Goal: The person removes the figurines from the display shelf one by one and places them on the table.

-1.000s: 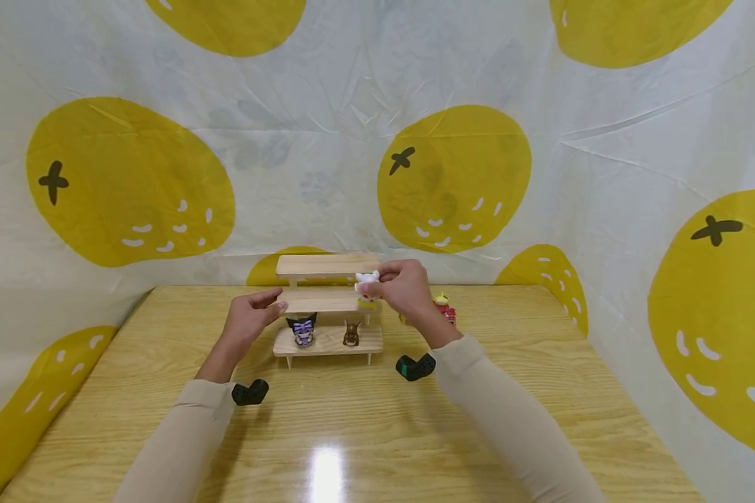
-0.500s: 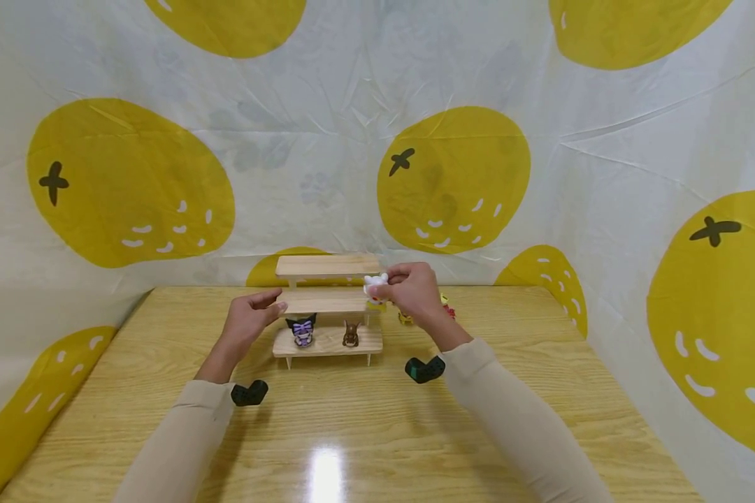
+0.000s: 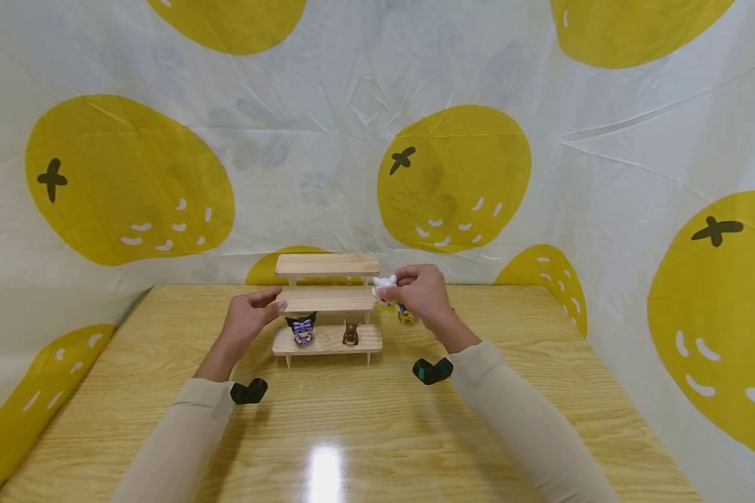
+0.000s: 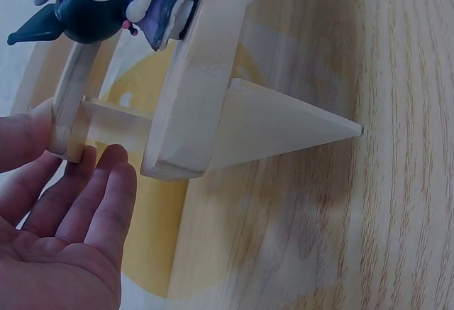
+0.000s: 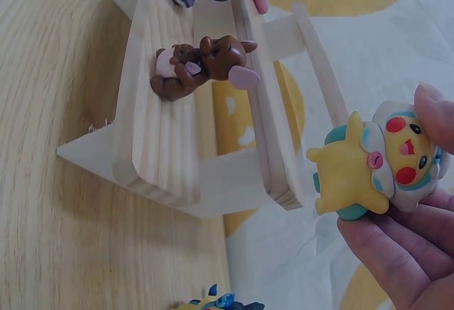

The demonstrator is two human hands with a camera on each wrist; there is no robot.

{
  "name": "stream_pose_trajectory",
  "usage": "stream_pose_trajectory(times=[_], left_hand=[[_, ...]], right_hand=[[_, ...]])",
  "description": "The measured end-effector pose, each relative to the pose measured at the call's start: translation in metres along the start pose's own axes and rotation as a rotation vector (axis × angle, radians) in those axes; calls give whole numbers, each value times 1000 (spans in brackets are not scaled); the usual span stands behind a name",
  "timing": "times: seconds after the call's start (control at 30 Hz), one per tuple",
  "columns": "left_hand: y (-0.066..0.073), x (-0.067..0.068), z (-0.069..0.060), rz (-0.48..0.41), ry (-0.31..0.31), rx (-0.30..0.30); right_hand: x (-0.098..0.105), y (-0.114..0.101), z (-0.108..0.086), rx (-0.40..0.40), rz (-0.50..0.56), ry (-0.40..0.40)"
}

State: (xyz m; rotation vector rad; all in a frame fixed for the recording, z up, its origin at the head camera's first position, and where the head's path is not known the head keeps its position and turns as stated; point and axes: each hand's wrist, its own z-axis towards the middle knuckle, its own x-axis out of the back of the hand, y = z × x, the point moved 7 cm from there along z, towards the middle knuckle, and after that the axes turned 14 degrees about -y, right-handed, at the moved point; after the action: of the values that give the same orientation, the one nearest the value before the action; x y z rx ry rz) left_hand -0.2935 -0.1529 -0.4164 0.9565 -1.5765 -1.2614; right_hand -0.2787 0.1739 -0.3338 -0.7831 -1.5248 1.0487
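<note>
A three-tier wooden display stand (image 3: pixel 327 300) stands at the back of the table. My left hand (image 3: pixel 244 325) grips the left end of its middle tier; in the left wrist view the thumb lies on one face and fingers on the other. Between thumb and fingers of my right hand (image 3: pixel 424 293) is a yellow Pikachu figurine (image 5: pixel 355 175) in a white hood, held just off the middle tier's right end. The bottom tier bears a figurine with a black hood and purple bow (image 3: pixel 303 332) at left, and a brown big-eared figurine (image 5: pixel 206 69) at right.
A yellow and blue figurine (image 3: pixel 405 316) stands on the table (image 3: pixel 352 419) right of the stand, partly behind my right hand. Dark devices (image 3: pixel 249 392) sit at both cuffs. A white curtain (image 3: pixel 327 195) with yellow fruit shapes hangs close behind the stand.
My right hand has moved right with the Pikachu figurine, from over the middle tier to beyond its end. It now hides the red figurine behind it. My left hand stays put.
</note>
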Motion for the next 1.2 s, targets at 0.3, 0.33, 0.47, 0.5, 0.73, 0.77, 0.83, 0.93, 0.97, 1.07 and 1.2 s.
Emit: stream_pose_trajectory(times=[0.3,0.33,0.47,0.5,0.73,0.77,0.83,0.93,0.97,1.07,1.2], left_hand=[[1,1,0,12,6,3],[1,1,0,12,7,2],[2,1,0,14,6,-1],[2,1,0,14,6,-1],[1,0,0,13,4,1],[1,0,0,14,4,2],[1,0,-1,15,5,1],[1,0,-1,15,9,1],[1,1,-1,15,9,2],[1,0,-2,11,4,3],[1,-1,-2,8,-3,4]], right_hand=[[6,4,-2,4,-11,-9],[7,5,-3,6,-11,-9],[9,7,-3,14,-21,-7],[9,8,-3,12,-21,-6],[13,11,-4,15,-10,-4],[13,11,-5,15,-9,-5],[14,12,-5,12,-6,-6],[14,13,-5,14,-14,-9],[15,14,-6,10,-14,-8],[16,15,-7,-3,-19,-5],[18,19,-9,-25,-15,3]])
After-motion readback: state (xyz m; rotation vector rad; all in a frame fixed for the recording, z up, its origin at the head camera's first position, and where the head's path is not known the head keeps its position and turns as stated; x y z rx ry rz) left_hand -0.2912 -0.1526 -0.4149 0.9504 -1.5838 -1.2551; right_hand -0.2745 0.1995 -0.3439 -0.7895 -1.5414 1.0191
